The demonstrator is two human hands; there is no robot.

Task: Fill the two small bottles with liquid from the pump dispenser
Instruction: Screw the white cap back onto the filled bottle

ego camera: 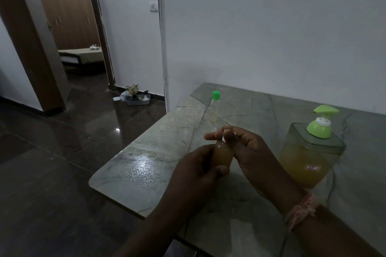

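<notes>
Above the near counter [146, 165], the left hand [194, 171] grips a full bottle [222, 157] while the right hand [246, 148] pinches its white cap [225, 134]; the green-capped bottle [215, 106] stands farther back, the dispenser [309, 152] right.

left hand [195, 168]: grips a small bottle [222, 155] full of amber liquid
right hand [240, 146]: fingers pinch its white cap [226, 131]
second bottle [215, 106]: green-capped, upright behind
pump dispenser [311, 148]: right, on stone counter [146, 152]
</notes>
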